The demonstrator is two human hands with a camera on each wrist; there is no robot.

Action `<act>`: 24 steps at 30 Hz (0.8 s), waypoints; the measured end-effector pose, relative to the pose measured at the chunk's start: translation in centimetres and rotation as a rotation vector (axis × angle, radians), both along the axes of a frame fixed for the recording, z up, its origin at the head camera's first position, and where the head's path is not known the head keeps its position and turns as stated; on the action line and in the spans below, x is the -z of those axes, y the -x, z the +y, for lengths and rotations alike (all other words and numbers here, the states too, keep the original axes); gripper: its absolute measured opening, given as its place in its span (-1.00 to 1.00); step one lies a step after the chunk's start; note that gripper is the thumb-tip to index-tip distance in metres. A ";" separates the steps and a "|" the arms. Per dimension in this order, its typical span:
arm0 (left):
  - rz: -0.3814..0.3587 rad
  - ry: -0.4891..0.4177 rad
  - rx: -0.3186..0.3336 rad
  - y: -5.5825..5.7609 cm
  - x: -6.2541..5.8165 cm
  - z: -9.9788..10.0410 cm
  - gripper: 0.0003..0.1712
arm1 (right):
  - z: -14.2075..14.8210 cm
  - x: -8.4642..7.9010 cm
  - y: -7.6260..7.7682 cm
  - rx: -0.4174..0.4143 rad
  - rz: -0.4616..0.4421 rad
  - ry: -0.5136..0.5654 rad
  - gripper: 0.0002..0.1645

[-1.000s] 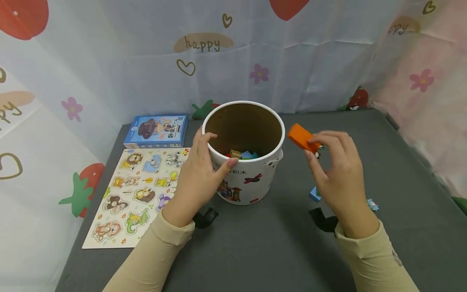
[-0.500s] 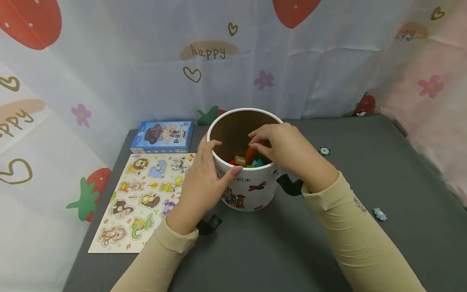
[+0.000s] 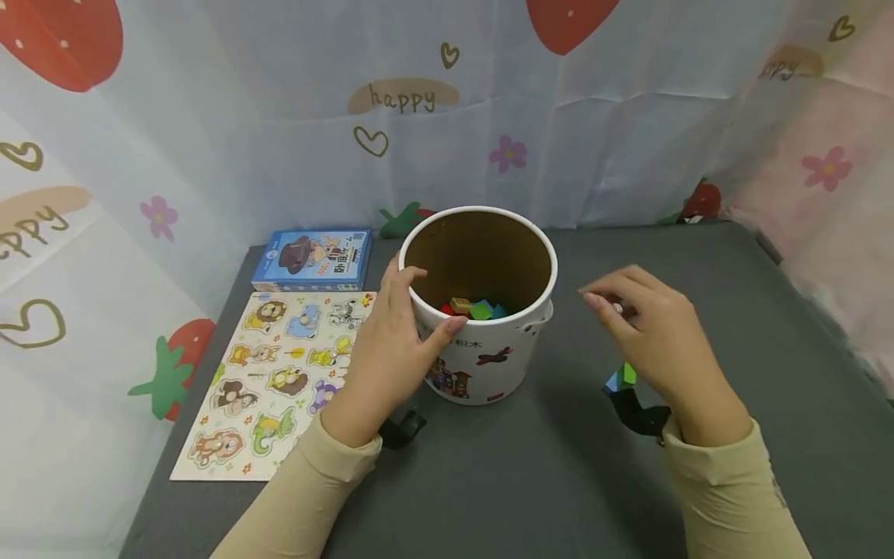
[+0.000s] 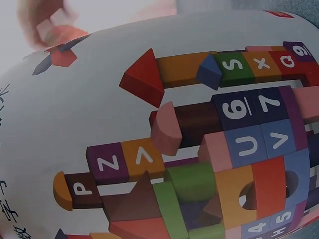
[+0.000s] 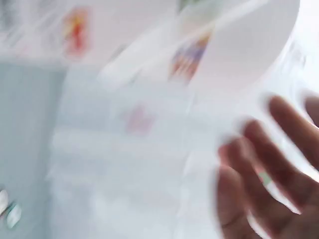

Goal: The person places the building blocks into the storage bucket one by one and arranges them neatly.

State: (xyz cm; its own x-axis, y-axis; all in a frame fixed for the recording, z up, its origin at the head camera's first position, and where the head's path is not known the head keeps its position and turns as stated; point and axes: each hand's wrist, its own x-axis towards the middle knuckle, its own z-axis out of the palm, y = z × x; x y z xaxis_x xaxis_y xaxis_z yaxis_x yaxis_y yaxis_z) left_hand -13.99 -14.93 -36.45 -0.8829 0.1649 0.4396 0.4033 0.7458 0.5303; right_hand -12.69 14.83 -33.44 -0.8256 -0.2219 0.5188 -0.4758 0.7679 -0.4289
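Observation:
A white bucket [image 3: 517, 359] with printed pictures of toy blocks stands upright on the grey table. My left hand [image 3: 380, 349] grips its rim from the left, fingers hooked over the edge and thumb along the front. Inside lie several building blocks, among them a green block [image 3: 480, 311] and a wood-coloured block [image 3: 459, 304]; the front rim hides part of the pile. To the right of the bucket hovers my right hand [image 3: 660, 330], loosely bent and holding nothing. Below it, a light green block [image 3: 626, 375] and a blue block [image 3: 612, 383] lie by the wrist strap.
An animal puzzle board [image 3: 230, 435] lies flat at the left, with a blue game box [image 3: 314, 260] behind it. A printed curtain [image 3: 447, 163] hangs along the table's back edge. Black straps [image 3: 403, 429] stick out from both wrists.
My right hand carried an orange block into the bucket, let go of it, and has come back out to the right. The left hand has stayed on the rim.

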 end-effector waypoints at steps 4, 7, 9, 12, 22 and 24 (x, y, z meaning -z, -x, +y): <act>0.018 -0.009 0.002 0.0 0.0 0.0 -0.04 | 3.7 3.4 -0.8 0.135 -0.429 -0.233 -0.46; 0.018 -0.007 0.002 0.0 0.0 0.0 -0.04 | 5.2 6.2 -1.1 0.128 -0.605 -0.351 -0.29; 0.013 -0.003 0.002 0.0 0.0 0.1 -0.04 | 5.7 7.7 -1.3 0.111 -0.602 -0.355 -0.36; 0.009 -0.002 0.003 0.1 0.1 0.1 -0.05 | 5.7 8.7 -1.5 0.109 -0.516 -0.288 -0.65; 0.007 -0.003 -0.003 0.1 0.3 0.0 -0.06 | 1.6 1.5 -0.2 0.171 -0.030 -0.094 -0.86; 0.005 0.000 -0.003 0.1 0.3 0.1 -0.05 | 0.0 -0.8 -0.1 0.176 0.092 -0.055 -0.87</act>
State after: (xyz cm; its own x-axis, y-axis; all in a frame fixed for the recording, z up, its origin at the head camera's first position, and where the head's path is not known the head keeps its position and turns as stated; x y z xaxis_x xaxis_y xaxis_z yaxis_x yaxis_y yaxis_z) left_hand -14.06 -14.85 -36.77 -0.8810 0.1623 0.4443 0.4038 0.7473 0.5277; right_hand -12.60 14.83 -32.65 -0.8040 -0.1087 0.5846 -0.3676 0.8637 -0.3449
